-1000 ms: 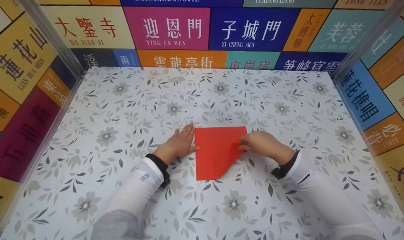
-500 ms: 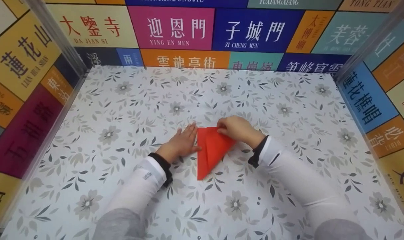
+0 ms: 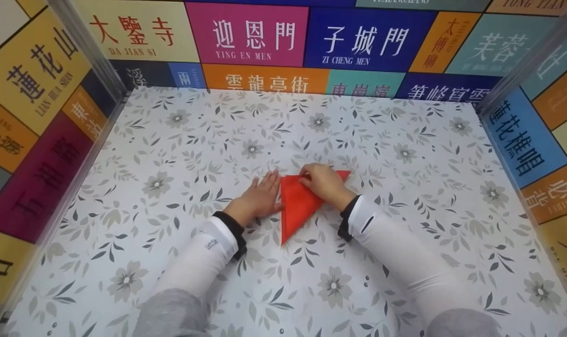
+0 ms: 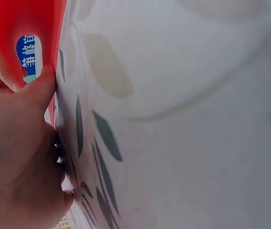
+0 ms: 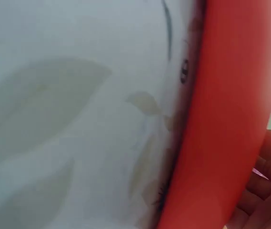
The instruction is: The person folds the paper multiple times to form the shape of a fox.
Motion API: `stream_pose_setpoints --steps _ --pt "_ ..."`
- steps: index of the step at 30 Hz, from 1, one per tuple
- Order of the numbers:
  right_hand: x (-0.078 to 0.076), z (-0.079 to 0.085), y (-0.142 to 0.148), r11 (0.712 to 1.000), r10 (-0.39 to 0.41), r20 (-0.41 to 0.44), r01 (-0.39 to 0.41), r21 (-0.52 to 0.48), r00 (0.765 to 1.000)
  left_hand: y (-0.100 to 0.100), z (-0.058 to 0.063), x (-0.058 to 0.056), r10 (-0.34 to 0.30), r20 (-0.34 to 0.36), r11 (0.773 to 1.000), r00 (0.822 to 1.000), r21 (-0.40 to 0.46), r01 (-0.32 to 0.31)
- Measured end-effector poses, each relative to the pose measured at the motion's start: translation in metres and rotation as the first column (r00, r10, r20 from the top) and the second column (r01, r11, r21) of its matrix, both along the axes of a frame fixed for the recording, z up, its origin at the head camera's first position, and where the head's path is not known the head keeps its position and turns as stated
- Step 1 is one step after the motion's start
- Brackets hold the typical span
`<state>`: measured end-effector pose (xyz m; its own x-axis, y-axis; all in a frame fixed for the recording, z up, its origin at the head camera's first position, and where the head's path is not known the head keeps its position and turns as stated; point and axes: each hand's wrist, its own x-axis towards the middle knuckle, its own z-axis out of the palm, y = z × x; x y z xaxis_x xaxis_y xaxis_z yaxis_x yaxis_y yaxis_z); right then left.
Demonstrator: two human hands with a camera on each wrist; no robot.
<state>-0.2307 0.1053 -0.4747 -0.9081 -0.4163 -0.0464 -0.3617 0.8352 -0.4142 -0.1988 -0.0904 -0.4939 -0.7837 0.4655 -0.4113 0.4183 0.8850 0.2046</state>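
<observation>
A sheet of red paper lies on the table, bent over diagonally into a rough triangle. My right hand pinches the raised flap near its upper edge. Flat on the table at the paper's left edge rests my left hand, fingers straight, its thumb touching the sheet. The left wrist view shows the red paper arching in a loop above that thumb, so the bend is not flat. In the right wrist view, the curved paper covers part of the right hand.
A white tablecloth with grey flowers and leaves covers the table. Panels printed with colourful signs stand along the back and both sides, with clear corner posts.
My right hand has carried the paper's lower right corner up and leftward, turning the square into a folded triangle. The left hand has stayed at the left edge.
</observation>
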Motion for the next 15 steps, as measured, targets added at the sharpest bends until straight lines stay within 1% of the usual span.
stream_pose_setpoints --steps 3,5,11,15 --pt "0.002 -0.006 -0.002 0.999 -0.032 0.014 0.032 -0.004 0.999 0.000 0.001 0.000 -0.001 0.007 1.000 1.000 -0.007 0.001" --pt "0.003 -0.010 -0.004 0.999 -0.039 0.023 0.039 -0.010 0.999 0.001 0.002 0.001 -0.001 0.003 1.000 1.000 -0.012 0.001" --pt "0.003 -0.018 -0.007 0.999 -0.022 0.008 0.022 -0.040 1.000 0.001 0.002 0.001 -0.008 -0.004 1.000 1.000 -0.018 0.008" --pt "0.004 -0.021 -0.008 0.999 -0.021 0.034 0.022 -0.031 0.999 0.001 0.000 0.001 -0.005 0.000 1.000 1.000 -0.022 0.005"
